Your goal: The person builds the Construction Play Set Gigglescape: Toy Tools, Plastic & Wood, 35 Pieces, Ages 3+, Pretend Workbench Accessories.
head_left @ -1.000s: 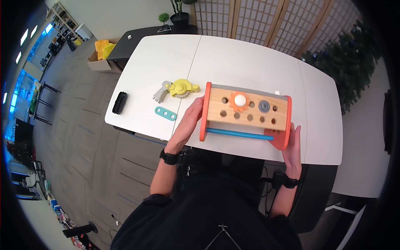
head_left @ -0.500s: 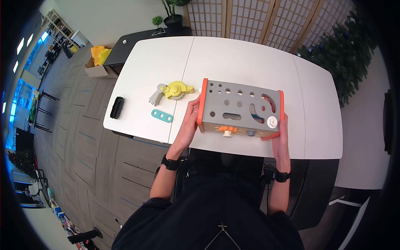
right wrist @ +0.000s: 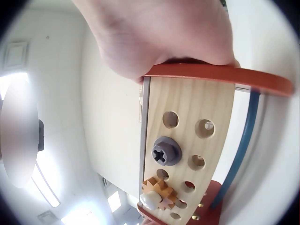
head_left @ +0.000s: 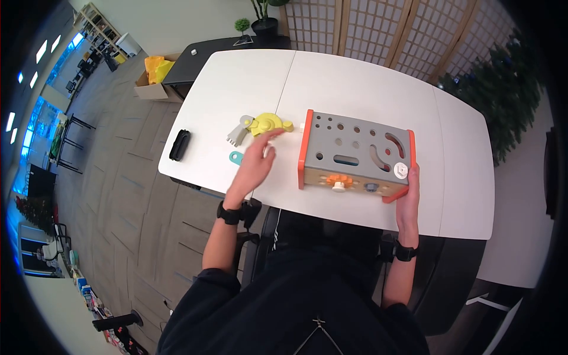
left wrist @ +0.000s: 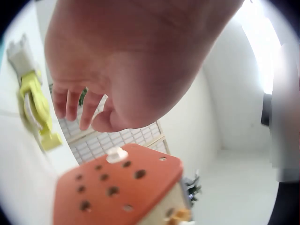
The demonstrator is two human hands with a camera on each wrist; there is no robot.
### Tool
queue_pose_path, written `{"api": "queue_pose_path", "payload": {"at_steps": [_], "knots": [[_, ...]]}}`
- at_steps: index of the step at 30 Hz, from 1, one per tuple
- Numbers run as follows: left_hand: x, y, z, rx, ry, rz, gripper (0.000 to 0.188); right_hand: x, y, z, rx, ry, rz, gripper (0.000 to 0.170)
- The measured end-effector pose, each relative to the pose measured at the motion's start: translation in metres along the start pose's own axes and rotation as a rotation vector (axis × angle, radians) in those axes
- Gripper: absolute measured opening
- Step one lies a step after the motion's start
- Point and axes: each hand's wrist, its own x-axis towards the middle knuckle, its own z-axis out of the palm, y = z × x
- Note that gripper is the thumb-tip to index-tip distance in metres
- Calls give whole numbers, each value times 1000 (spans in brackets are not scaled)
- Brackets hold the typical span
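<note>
A toy toolbox (head_left: 358, 145) stands on the table, its grey perforated panel upward, with orange-red end boards. An orange gear (right wrist: 159, 192) with a white knob and a grey toy bolt (right wrist: 166, 151) stick out of its wooden side. My right hand (head_left: 408, 198) rests along the right end board (right wrist: 211, 77); some of its fingers are hidden behind it. Off the left end board (left wrist: 124, 183), my left hand (head_left: 255, 168) hovers with loose fingers, holding nothing. Its fingertips overlap the yellow-and-grey toy tool (head_left: 266, 124) in the head view, and it partly covers a turquoise holed strip (head_left: 235, 157).
A black object (head_left: 180, 145) lies near the white table's (head_left: 349, 77) left edge. Behind stand a dark side table (head_left: 207, 56) with plants and a lattice screen (head_left: 378, 29). A green tree (head_left: 497, 89) is at the right, a cardboard box (head_left: 151, 89) at the left.
The toy toolbox has turned from its wooden side facing up to its grey panel facing up. My left hand has let go of it and moved left; my right hand stays on its end.
</note>
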Motion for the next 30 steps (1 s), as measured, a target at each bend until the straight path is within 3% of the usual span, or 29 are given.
{"api": "queue_pose_path", "payload": {"at_steps": [3, 6, 9, 12, 15, 18, 19, 21, 22, 26, 30], "knots": [[11, -36, -24, 542, 285, 143, 68, -1, -4, 4, -1, 18, -13, 53], [22, -78, -32, 834, 330, -21, 78, -1, -2, 1, 7, -9, -3, 54], [39, -93, -42, 745, 105, -169, 84, 1, 2, 0, 13, -4, -17, 55], [54, -95, -41, 767, 102, -175, 85, 5, 11, -5, -17, 14, -41, 56], [73, -115, -41, 755, 63, -126, 81, 4, 8, -3, -23, 17, -53, 56], [109, -179, -46, 487, -24, 4, 78, 4, 4, -3, -55, 7, -80, 55], [108, -153, -47, 284, -70, -108, 75, 3, 4, -3, -56, 12, -77, 55], [102, -54, -53, -122, -156, -329, 70, 3, 4, -2, -56, 18, -73, 55], [101, -35, -51, -267, -135, -224, 58, 3, 3, -2, -59, 21, -74, 56], [105, 30, -40, -607, -132, -163, 38, 4, 5, -3, -69, 11, -80, 57], [105, 80, -15, -692, -85, 101, 41, 4, 4, -3, -116, 2, -107, 58]]}}
